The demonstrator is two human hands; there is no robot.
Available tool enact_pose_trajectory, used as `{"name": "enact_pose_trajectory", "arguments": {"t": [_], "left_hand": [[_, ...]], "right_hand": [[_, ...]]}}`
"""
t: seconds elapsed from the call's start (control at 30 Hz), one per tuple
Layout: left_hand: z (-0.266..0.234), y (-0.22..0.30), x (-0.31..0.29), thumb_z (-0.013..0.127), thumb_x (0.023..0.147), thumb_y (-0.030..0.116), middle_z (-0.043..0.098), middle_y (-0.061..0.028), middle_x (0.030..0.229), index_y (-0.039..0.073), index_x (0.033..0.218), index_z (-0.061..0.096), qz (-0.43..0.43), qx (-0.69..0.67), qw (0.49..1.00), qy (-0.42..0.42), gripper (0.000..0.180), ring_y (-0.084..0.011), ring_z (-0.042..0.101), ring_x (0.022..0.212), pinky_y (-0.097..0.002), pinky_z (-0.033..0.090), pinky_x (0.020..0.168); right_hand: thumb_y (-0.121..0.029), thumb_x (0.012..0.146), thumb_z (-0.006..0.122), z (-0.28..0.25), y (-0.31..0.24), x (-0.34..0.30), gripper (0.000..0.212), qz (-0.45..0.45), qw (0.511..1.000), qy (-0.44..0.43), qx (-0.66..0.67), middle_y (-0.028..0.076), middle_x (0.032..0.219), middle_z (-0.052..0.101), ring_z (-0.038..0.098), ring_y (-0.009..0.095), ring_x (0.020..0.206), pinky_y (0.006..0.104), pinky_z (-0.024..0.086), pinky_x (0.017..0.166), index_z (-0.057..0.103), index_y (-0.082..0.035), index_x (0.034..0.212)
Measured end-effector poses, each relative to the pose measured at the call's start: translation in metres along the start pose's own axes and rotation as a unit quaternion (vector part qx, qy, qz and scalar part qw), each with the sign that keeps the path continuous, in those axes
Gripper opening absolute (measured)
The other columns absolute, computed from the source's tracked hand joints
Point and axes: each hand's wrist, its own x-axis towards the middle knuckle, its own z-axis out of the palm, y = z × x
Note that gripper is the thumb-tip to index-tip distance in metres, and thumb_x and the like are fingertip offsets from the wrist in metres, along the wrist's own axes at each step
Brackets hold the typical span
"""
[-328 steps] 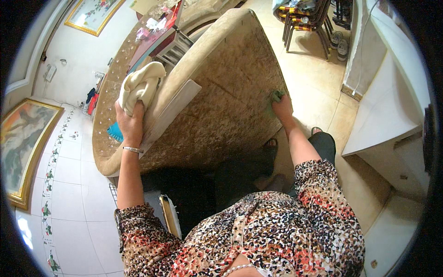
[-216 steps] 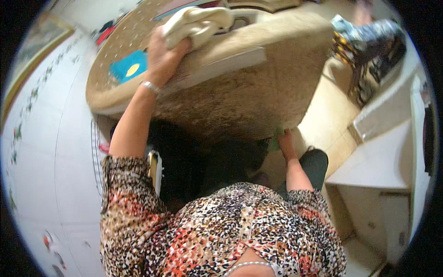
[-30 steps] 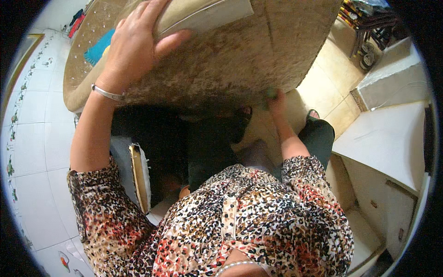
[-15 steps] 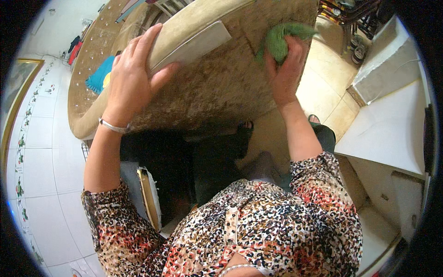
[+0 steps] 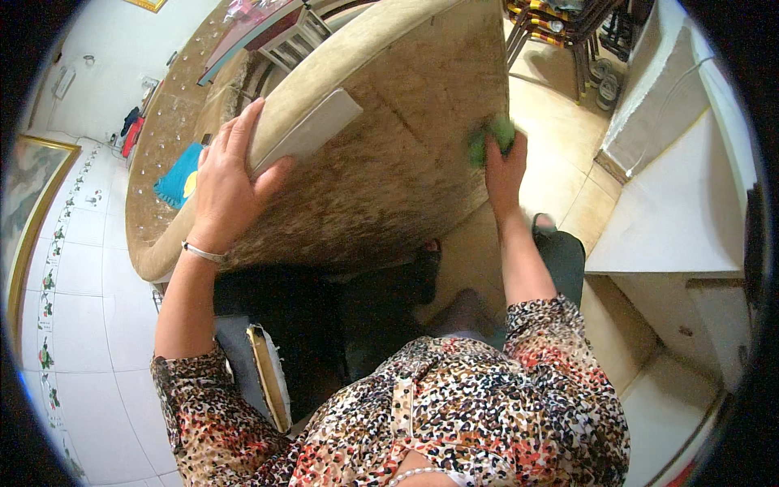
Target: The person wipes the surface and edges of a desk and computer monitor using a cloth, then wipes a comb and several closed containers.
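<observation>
A large brown plush sofa stands in front of me, its broad side facing me. My left hand lies over its padded top edge, fingers spread and thumb stretched out. The thumb is near a pale flat strip on the sofa's side, just under the rim. My right hand is closed on a crumpled green cloth, which is against the sofa's side close to its right-hand edge. The cloth and fingers are slightly blurred.
A teal cushion rests on the sofa seat. Stacked chairs and shoes are at the far right, by a white cabinet-like block. White tiled wall runs along the left. My sandalled foot is on the tile floor.
My right hand has moved down along the sofa's side with the green cloth, which now looks more bunched. My left hand stays on the top edge. The view has shifted a little.
</observation>
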Motion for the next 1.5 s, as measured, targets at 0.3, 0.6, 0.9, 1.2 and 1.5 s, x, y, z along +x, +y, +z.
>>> {"name": "enact_pose_trajectory", "arguments": {"t": [0.3, 0.6, 0.9, 1.2, 1.5], "left_hand": [[-0.009, 0.008, 0.008, 0.076, 0.079, 0.029, 0.058, -0.0184, 0.132, 0.011, 0.146, 0.042, 0.030, -0.006, 0.999, 0.014, 0.077, -0.0378, 0.055, 0.120, -0.0450, 0.042, 0.100], [-0.012, 0.012, 0.017, 0.074, 0.079, 0.024, 0.055, -0.0189, 0.136, 0.010, 0.147, 0.042, 0.043, 0.007, 0.999, 0.009, 0.077, -0.0376, 0.054, 0.123, -0.0451, 0.042, 0.103], [-0.003, 0.003, 0.003, 0.074, 0.079, 0.021, 0.056, -0.0185, 0.134, 0.012, 0.148, 0.041, 0.013, 0.013, 1.000, 0.005, 0.076, -0.0375, 0.055, 0.122, -0.0447, 0.041, 0.104], [-0.017, 0.018, 0.010, 0.078, 0.078, 0.030, 0.058, -0.0166, 0.131, 0.012, 0.145, 0.045, 0.021, -0.007, 1.000, 0.007, 0.078, -0.0345, 0.056, 0.117, -0.0433, 0.042, 0.098], [-0.007, 0.017, 0.026, 0.077, 0.078, 0.031, 0.057, -0.0157, 0.133, 0.013, 0.145, 0.044, 0.037, -0.007, 0.999, 0.026, 0.077, -0.0343, 0.056, 0.119, -0.0444, 0.041, 0.100]], "right_hand": [[-0.001, 0.072, 0.074, -0.010, -0.097, 0.051, 0.060, -0.312, 0.940, 0.099, -0.093, 0.021, 0.122, 0.052, 0.050, 0.040, 0.114, 0.0477, 0.043, 0.098, 0.050, -0.006, 0.126], [-0.010, 0.079, 0.070, 0.004, 0.087, 0.010, 0.052, 0.166, 0.974, 0.058, -0.144, 0.025, 0.122, 0.055, 0.052, 0.043, 0.115, 0.0496, 0.041, 0.101, 0.051, 0.000, 0.127], [-0.018, 0.086, 0.068, -0.030, -0.143, 0.060, 0.040, -0.224, 0.971, 0.043, 0.074, 0.017, 0.105, 0.059, 0.060, 0.032, 0.097, 0.0436, 0.050, 0.086, 0.053, 0.000, 0.119], [-0.006, 0.078, 0.066, 0.001, -0.069, 0.005, 0.054, -0.220, 0.966, 0.037, -0.129, 0.025, 0.121, 0.049, 0.049, 0.045, 0.114, 0.0494, 0.042, 0.096, 0.045, 0.000, 0.127], [-0.011, 0.082, 0.070, -0.011, -0.022, 0.002, 0.049, -0.154, 0.981, 0.038, -0.114, 0.025, 0.110, 0.056, 0.054, 0.045, 0.106, 0.0518, 0.043, 0.094, 0.046, 0.001, 0.123]]}}
